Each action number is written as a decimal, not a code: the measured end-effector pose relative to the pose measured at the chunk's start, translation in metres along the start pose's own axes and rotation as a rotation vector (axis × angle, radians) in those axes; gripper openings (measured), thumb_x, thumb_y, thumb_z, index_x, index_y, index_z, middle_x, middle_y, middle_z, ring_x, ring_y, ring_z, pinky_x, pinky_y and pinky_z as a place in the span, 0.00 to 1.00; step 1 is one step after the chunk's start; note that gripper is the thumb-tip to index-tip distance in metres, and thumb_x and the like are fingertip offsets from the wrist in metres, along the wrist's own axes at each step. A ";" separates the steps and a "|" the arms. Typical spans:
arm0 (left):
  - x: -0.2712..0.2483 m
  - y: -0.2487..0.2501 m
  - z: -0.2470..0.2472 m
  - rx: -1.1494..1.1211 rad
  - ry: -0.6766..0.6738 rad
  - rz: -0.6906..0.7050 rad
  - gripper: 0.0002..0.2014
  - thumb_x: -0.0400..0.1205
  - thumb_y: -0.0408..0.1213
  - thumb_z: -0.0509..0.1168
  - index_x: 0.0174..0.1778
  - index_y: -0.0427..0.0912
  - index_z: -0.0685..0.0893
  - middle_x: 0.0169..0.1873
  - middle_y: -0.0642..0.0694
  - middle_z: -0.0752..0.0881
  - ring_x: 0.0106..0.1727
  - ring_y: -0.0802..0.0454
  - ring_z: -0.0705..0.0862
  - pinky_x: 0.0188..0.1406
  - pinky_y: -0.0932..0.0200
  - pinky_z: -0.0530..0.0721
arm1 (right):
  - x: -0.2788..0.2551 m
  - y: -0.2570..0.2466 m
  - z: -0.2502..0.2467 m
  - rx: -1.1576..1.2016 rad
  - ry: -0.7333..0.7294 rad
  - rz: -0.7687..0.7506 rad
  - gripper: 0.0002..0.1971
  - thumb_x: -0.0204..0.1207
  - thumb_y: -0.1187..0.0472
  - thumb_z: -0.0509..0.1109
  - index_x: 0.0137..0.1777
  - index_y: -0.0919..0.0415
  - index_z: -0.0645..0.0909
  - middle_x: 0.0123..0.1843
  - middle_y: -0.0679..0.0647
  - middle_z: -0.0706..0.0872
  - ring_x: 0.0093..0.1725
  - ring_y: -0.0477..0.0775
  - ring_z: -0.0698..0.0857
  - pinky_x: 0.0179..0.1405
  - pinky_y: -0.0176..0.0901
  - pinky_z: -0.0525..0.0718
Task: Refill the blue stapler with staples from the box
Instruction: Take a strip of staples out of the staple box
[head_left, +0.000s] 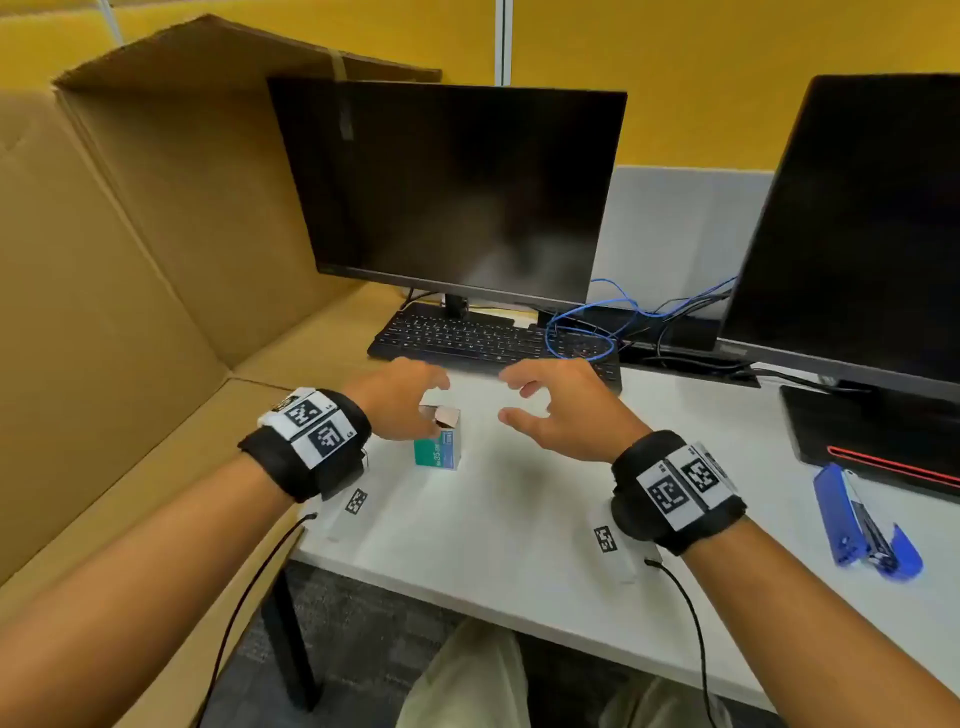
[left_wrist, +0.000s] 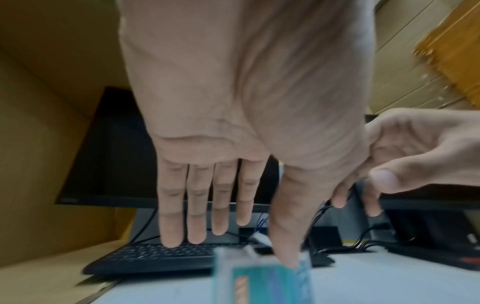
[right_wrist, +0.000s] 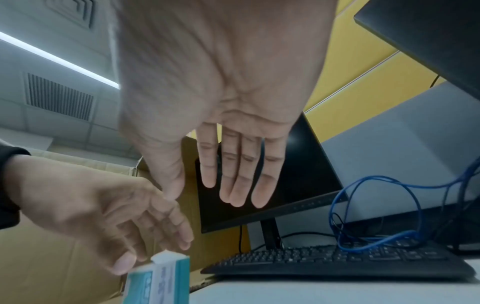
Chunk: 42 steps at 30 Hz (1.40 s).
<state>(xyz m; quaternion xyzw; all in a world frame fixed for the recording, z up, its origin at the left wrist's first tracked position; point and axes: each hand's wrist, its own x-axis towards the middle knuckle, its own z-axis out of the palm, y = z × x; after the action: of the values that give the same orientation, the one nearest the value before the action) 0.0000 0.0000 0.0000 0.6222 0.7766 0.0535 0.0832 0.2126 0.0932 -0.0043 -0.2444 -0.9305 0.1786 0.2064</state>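
Observation:
A small teal and white staple box (head_left: 439, 447) stands upright on the white desk (head_left: 519, 519), its top flap open. My left hand (head_left: 410, 400) hovers over it with fingers fairly straight. In the left wrist view the thumb tip touches the top of the box (left_wrist: 262, 281). My right hand (head_left: 550, 410) is just right of the box, fingers spread and empty. The blue stapler (head_left: 862, 525) lies opened flat near the desk's right front, well away from both hands. The right wrist view shows the box (right_wrist: 158, 281) under the left hand (right_wrist: 116, 222).
A black keyboard (head_left: 488, 340) and a dark monitor (head_left: 457, 192) stand right behind the hands. A second monitor (head_left: 857, 234) stands at the right on a black base with a red stripe (head_left: 872, 441). Blue cable (head_left: 587, 332) loops over the keyboard. Cardboard sheets (head_left: 130, 234) wall off the left.

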 end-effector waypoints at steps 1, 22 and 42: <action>0.002 -0.003 0.002 0.002 -0.001 -0.009 0.27 0.78 0.42 0.71 0.74 0.48 0.74 0.72 0.47 0.79 0.71 0.47 0.77 0.66 0.51 0.82 | 0.000 0.003 0.004 -0.004 -0.003 0.008 0.23 0.75 0.45 0.71 0.69 0.50 0.80 0.62 0.46 0.87 0.59 0.47 0.82 0.57 0.48 0.85; 0.028 0.062 0.039 -0.353 0.051 0.130 0.18 0.73 0.42 0.78 0.58 0.42 0.86 0.53 0.46 0.88 0.49 0.53 0.87 0.44 0.55 0.92 | -0.015 0.048 0.008 0.040 -0.077 0.022 0.17 0.74 0.55 0.76 0.63 0.52 0.88 0.58 0.48 0.92 0.49 0.45 0.87 0.41 0.27 0.81; 0.032 0.079 0.030 -0.155 -0.081 0.377 0.19 0.78 0.42 0.73 0.66 0.55 0.84 0.62 0.50 0.83 0.54 0.49 0.87 0.50 0.51 0.91 | -0.028 0.060 -0.017 -0.053 -0.137 0.033 0.10 0.77 0.56 0.70 0.51 0.51 0.92 0.47 0.48 0.92 0.46 0.48 0.85 0.45 0.44 0.88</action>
<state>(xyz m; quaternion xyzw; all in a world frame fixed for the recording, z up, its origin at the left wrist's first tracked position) 0.0743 0.0479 -0.0166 0.7501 0.6359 0.1026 0.1501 0.2653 0.1317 -0.0244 -0.2522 -0.9427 0.1736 0.1326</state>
